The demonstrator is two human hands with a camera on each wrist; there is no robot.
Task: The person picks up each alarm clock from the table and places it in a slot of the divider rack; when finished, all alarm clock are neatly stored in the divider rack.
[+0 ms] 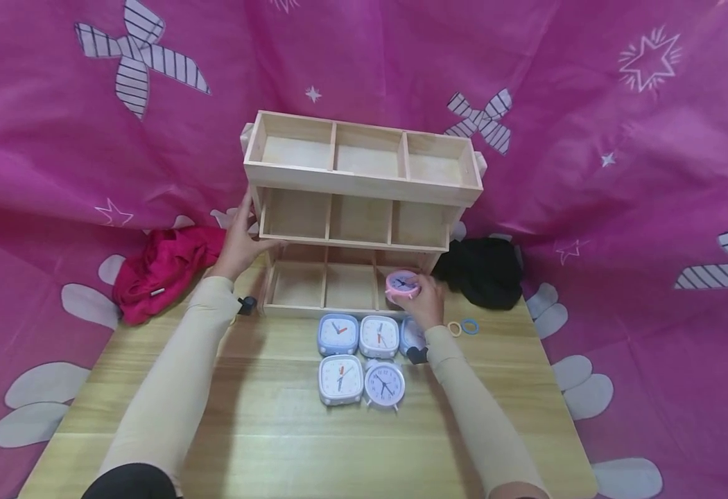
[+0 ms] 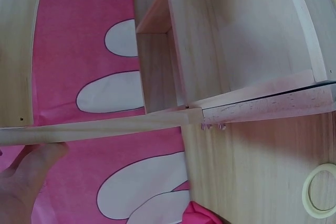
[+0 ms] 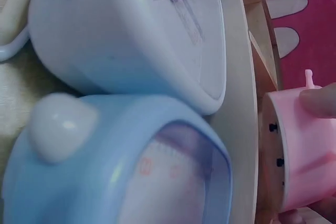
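The right hand (image 1: 428, 299) curls its fingers around a small round pink alarm clock (image 1: 402, 285), holding it at the front lip of the rightmost bottom compartment of the wooden shelf unit (image 1: 358, 215). In the right wrist view a fingertip (image 3: 320, 100) presses the clock's smooth pink plastic casing. The left hand (image 1: 239, 239) lies with straight fingers against the left side of the shelf unit, gripping nothing.

The shelf unit is pale bare wood in three stepped tiers of three box-shaped compartments each; all visible compartments hold nothing, with the pink clock just at the edge of one.

On the near side, just before the unit, five more clocks lie face up on the wood-grain tabletop (image 1: 264, 430): a blue square clock (image 1: 338, 335), a white square one (image 1: 379, 336), a third partly hidden by the right wrist, then a larger white square clock (image 1: 341, 379) and a round white clock (image 1: 384, 384).

Two small rings (image 1: 463, 327) lie right of the hand. A red cloth (image 1: 161, 270) bunches at the far left, a black cloth (image 1: 482, 270) at the far right. The near tabletop is bare wood.
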